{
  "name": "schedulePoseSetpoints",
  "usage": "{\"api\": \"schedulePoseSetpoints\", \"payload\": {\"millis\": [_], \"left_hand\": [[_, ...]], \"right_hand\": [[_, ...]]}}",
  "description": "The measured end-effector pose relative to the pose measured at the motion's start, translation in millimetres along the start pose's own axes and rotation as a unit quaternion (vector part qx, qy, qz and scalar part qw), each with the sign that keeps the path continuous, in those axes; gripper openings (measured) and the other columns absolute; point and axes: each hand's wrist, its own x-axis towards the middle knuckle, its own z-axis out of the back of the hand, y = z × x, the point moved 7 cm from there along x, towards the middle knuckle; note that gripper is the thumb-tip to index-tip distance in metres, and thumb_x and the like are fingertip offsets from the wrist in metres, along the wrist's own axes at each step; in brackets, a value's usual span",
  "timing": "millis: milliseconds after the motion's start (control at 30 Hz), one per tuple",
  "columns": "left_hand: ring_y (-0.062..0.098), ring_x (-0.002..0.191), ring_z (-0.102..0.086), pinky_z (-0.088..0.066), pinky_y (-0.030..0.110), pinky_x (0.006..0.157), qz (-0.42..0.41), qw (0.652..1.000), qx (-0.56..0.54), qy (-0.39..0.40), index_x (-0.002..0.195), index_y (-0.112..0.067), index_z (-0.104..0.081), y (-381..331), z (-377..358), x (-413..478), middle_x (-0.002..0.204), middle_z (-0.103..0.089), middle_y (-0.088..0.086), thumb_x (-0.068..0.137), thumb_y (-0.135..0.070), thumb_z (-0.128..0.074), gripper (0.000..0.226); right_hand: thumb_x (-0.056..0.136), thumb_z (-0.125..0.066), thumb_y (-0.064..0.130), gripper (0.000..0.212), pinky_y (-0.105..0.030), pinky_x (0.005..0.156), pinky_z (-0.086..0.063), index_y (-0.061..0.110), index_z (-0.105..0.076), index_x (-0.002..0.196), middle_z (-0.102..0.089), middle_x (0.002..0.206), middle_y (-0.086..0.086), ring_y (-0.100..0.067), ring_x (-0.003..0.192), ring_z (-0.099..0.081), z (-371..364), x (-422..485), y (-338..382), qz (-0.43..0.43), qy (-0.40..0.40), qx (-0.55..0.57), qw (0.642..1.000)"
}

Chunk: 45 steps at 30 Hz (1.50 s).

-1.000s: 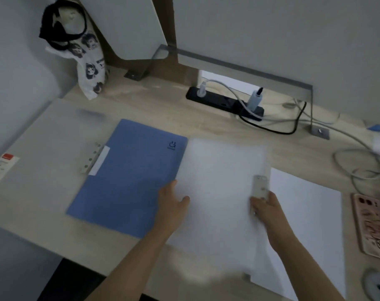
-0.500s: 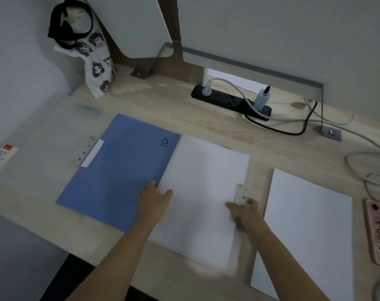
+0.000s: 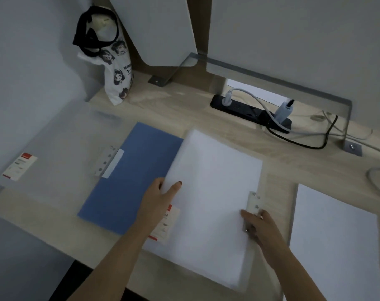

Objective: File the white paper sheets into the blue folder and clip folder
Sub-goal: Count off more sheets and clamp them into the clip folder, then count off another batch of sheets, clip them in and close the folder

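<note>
The closed blue folder (image 3: 128,177) lies flat on the desk, left of centre. Beside it on the right lies a stack of white paper sheets (image 3: 213,192) inside a clear clip folder, whose metal clip (image 3: 254,202) runs along the stack's right edge. My left hand (image 3: 161,197) grips the stack's left edge with the thumb on top, and that edge is slightly raised. A red and white label (image 3: 164,224) shows under it. My right hand (image 3: 259,227) pinches the lower end of the clip. A second pile of white sheets (image 3: 336,235) lies at the far right.
Another clear folder (image 3: 54,146) with its own clip (image 3: 104,159) and label (image 3: 20,166) lies at the left. A printed tote bag (image 3: 117,70) stands at the back left. A black power strip (image 3: 249,114) with cables sits at the back. The desk's front edge (image 3: 54,240) is near.
My left hand went from lying on the sheet to gripping its left edge and lifting it, which uncovered the label. My right hand stayed at the clip.
</note>
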Motion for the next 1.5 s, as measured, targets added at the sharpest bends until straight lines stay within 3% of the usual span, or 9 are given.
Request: {"api": "schedulePoseSetpoints", "payload": {"millis": [367,467,600,767,933,1100,1233,1300,1500], "left_hand": [[0.029,0.102,-0.057,-0.051,0.041,0.083,-0.028,0.988,0.136,-0.074,0.118,-0.016,-0.056,36.6,132.2,72.2,0.111,-0.056,0.009,0.083,-0.051,-0.054,0.05],[0.029,0.119,-0.04,-0.039,0.041,0.097,-0.042,0.974,0.198,-0.105,0.127,-0.012,-0.049,38.3,154.1,80.2,0.129,-0.042,0.013,0.088,-0.029,-0.059,0.043],[0.032,0.129,-0.029,-0.032,0.045,0.104,-0.055,0.952,0.24,-0.18,0.136,-0.012,-0.04,34.7,214.1,97.8,0.141,-0.031,0.016,0.085,-0.027,-0.063,0.058],[0.045,0.133,-0.028,-0.023,0.053,0.111,0.001,0.921,0.308,-0.239,0.138,0.002,-0.035,52.2,289.1,140.0,0.141,-0.032,0.033,0.072,-0.041,-0.075,0.089],[0.038,0.138,-0.024,-0.02,0.046,0.112,0.098,0.93,0.306,-0.181,0.145,-0.001,-0.016,68.4,315.0,173.4,0.149,-0.025,0.024,0.07,-0.057,-0.069,0.108],[0.036,0.135,-0.031,-0.024,0.043,0.111,0.149,0.93,0.296,-0.162,0.139,0.005,-0.027,77.7,334.6,190.5,0.144,-0.035,0.025,0.061,-0.07,-0.066,0.115],[0.036,0.112,-0.057,-0.044,0.044,0.098,0.157,0.952,0.213,-0.153,0.12,0.001,-0.052,69.1,344.7,178.7,0.122,-0.059,0.025,0.052,-0.077,-0.065,0.104],[0.035,0.122,-0.05,-0.037,0.045,0.104,0.143,0.957,0.199,-0.156,0.132,-0.003,-0.044,52.1,346.6,167.2,0.136,-0.049,0.021,0.066,-0.07,-0.063,0.096],[0.034,0.099,-0.058,-0.04,0.038,0.081,-0.018,0.917,0.284,-0.279,0.114,-0.013,-0.05,-47.3,344.7,94.7,0.106,-0.061,0.013,0.081,-0.064,-0.049,0.06]], "right_hand": [[0.085,-0.062,0.015,0.016,-0.023,0.056,-0.039,0.012,-0.049,0.092,-0.054,0.071,-0.001,-0.014,0.059,-0.049,-141.6,23.3,23.1,0.05,0.053,-0.087,0.994],[0.082,-0.062,0.014,0.015,-0.027,0.058,-0.043,0.007,-0.053,0.091,-0.062,0.069,-0.003,-0.022,0.062,-0.057,-140.1,26.3,26.0,0.069,-0.011,-0.144,0.987],[0.084,-0.059,0.012,0.027,-0.035,0.081,-0.045,0.005,-0.052,0.109,-0.044,0.106,-0.008,-0.024,0.081,-0.051,-133.4,22.1,62.6,0.157,-0.144,-0.237,0.948],[0.089,-0.054,0.015,0.028,-0.028,0.086,-0.043,0.014,-0.051,0.116,-0.04,0.111,0.004,-0.014,0.098,-0.049,-214.6,10.8,99.9,0.271,-0.035,-0.277,0.921],[0.088,-0.055,0.013,0.032,-0.019,0.088,-0.033,0.015,-0.051,0.119,-0.036,0.111,0.006,-0.011,0.105,-0.044,-271.2,17.0,85.2,0.267,0.046,-0.356,0.894],[0.084,-0.057,0.008,0.034,-0.026,0.098,-0.036,0.015,-0.049,0.117,-0.035,0.105,0.002,-0.013,0.096,-0.042,-273.2,24.5,75.1,0.235,0.055,-0.403,0.883],[0.084,-0.056,0.007,0.029,-0.023,0.093,-0.034,0.015,-0.049,0.111,-0.035,0.101,0.001,-0.014,0.093,-0.041,-272.1,28.3,74.9,0.229,0.055,-0.419,0.877],[0.084,-0.056,0.009,0.026,-0.022,0.091,-0.034,0.018,-0.048,0.106,-0.035,0.101,0.0,-0.016,0.094,-0.041,-272.8,30.2,73.4,0.22,0.065,-0.426,0.875],[0.084,-0.059,0.014,0.021,-0.029,0.096,-0.039,0.024,-0.047,0.099,-0.038,0.105,-0.003,-0.021,0.098,-0.047,-270.2,25.7,75.7,0.181,0.076,-0.414,0.889]]}}
